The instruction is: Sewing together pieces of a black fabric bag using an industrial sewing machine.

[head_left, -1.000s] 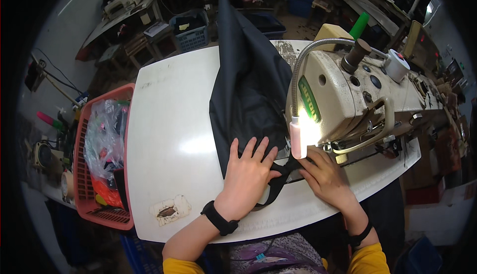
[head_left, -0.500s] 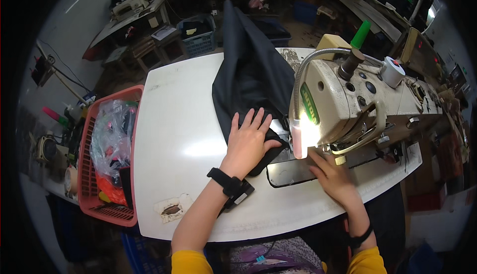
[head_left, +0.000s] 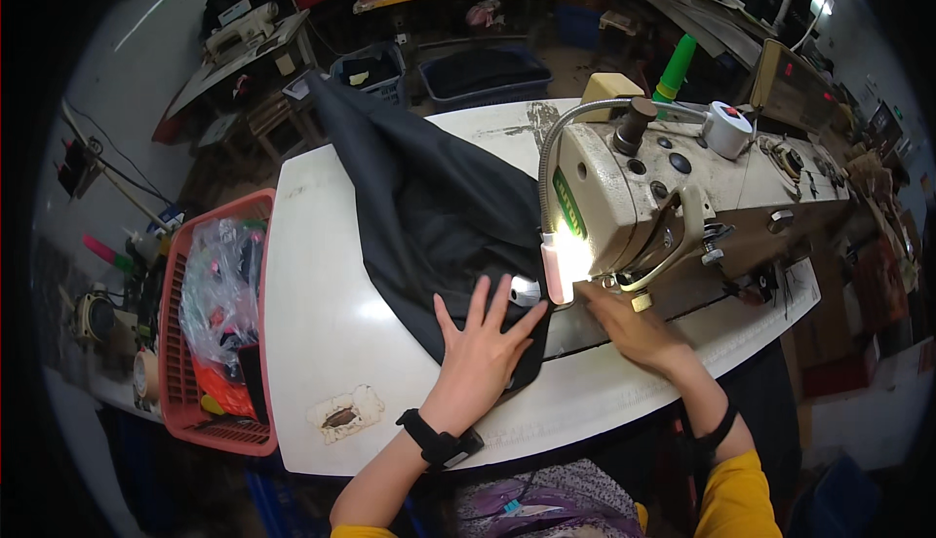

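A large piece of black cloth (head_left: 419, 197) lies across the white sewing table, bunched and folded, its far end reaching past the far left edge. My left hand (head_left: 480, 353) rests on its near part, fingers spread and pressing flat. A small pale patch (head_left: 525, 291) shows beside those fingertips; what it is I cannot make out. The cloth's right edge runs to the lit needle area of the sewing machine (head_left: 624, 177), where the needle is hidden in glare. My right hand (head_left: 639, 331) is by the needle area, fingers stretched out toward the cloth's edge, fingertips partly hidden by the machine.
A lamp (head_left: 559, 270) on a bendy metal neck shines beside the machine head. To the left, a pink basket (head_left: 175, 343) holds a plastic bag and small items. Behind the table stand a dark blue crate (head_left: 487, 90) and a grey-blue basket (head_left: 395, 68). The tabletop (head_left: 317, 246) has a worn patch.
The cloth's far end has swung to the left, and its near part has turned over the metal plate. My left hand has moved nearer to me with fingers wider apart. The view has shifted slightly.
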The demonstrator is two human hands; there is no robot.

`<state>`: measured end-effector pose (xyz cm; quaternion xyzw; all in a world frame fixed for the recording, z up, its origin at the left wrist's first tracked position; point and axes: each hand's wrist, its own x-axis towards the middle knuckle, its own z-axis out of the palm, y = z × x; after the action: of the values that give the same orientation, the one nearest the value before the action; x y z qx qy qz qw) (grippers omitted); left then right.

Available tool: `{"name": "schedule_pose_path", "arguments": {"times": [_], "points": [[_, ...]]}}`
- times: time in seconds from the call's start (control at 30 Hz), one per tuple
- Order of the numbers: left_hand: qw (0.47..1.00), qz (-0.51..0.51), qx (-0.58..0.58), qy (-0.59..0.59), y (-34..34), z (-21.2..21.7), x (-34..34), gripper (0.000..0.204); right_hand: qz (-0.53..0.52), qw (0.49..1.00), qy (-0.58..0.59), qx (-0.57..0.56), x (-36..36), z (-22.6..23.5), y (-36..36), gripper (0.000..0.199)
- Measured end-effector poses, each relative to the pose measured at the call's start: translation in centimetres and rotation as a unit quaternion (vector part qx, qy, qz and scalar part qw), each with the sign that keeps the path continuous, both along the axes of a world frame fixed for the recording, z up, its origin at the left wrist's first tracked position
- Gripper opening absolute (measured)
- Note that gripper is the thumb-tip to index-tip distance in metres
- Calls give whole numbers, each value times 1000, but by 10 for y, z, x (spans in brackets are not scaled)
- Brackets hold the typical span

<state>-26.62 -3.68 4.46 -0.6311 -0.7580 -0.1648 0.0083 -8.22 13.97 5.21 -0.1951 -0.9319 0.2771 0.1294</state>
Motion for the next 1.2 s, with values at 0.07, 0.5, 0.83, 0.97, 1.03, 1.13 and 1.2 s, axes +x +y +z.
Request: {"name": "schedule_pose_path", "arguments": {"times": [0.07,0.5,0.83,0.97,1.03,1.13,1.2], "points": [[999,-24,1,-32,1,2,0,45,-6,1000,-19,-13,-7,-5,1,34],[994,61,75,-52,37,-1,-72,45,-305,928,160,145,135,-20,-11,23],[978,143,111,108,24,21,-60,60,-714,629,-233,203,412,-227,-54,55],[978,206,-36,-9,-5,35,-38,90,-708,650,-253,108,395,-177,-50,59],[972,204,-102,-51,-11,31,-43,95,-666,687,-283,68,400,-164,-52,61],[973,160,-154,-70,-15,21,-49,89,-696,667,-261,44,419,-173,-54,38],[975,155,-142,-70,-11,17,-53,85,-698,661,-257,99,446,-203,-56,23]]}}
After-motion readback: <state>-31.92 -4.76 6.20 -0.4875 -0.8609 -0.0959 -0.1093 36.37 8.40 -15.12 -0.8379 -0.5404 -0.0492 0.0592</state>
